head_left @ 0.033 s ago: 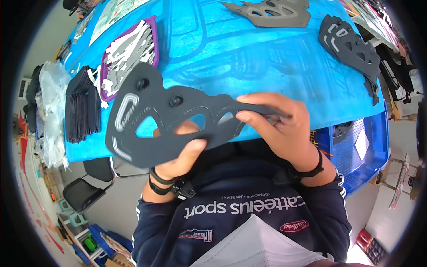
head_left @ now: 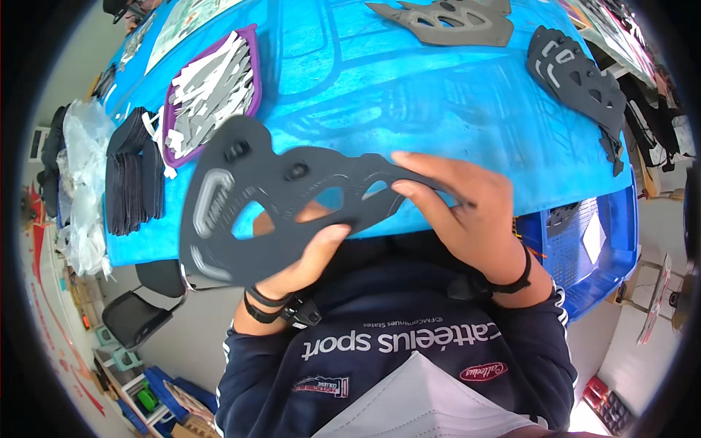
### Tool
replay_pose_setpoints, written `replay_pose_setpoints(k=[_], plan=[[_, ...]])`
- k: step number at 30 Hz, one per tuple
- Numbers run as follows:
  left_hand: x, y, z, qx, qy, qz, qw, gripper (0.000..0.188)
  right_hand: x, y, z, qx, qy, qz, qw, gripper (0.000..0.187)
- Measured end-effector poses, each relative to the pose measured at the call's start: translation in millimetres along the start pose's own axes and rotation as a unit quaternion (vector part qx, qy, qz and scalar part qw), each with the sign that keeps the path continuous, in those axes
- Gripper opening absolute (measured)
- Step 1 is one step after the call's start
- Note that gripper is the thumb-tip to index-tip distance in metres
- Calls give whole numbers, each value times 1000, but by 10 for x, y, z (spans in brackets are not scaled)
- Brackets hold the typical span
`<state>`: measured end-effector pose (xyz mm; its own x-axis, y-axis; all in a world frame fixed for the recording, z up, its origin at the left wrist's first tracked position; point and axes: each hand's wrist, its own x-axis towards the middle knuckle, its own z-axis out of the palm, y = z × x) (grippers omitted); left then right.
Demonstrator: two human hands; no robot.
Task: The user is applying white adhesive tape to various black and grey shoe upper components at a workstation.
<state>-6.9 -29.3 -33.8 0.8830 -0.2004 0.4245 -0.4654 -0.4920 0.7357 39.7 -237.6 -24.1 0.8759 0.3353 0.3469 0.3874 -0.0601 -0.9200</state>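
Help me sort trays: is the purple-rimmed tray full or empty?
Full: the purple-rimmed tray is heaped with white and grey cut-out scraps, some spilling over its lower-left edge.

Dark grey cut-out panel (head_left: 270, 204) — position unchanged; left hand (head_left: 299, 259) beneath, right hand (head_left: 467, 208) on narrow end — no shift of either recorded.
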Motion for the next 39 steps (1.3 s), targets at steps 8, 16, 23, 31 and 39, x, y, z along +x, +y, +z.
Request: replay_pose_setpoints(k=[8,16,23,31,39], plan=[[-10,-45,45,66,13,-83,994,15,57,186,-20,-290,-2,-60,955,14],[3,-102,27,-4,-61,-122,991,38,142,216,-82,-244,-73,12,967,27],[9,-128,36,36,-70,-92,993,39,136,229,-52,-276,-58,20,959,27],[61,-44,101,102,4,-146,984,16,125,251,-28,-315,-59,-16,947,27],[163,-13,121,271,-68,-82,957,18,50,272,46,-436,-79,-116,889,30]])
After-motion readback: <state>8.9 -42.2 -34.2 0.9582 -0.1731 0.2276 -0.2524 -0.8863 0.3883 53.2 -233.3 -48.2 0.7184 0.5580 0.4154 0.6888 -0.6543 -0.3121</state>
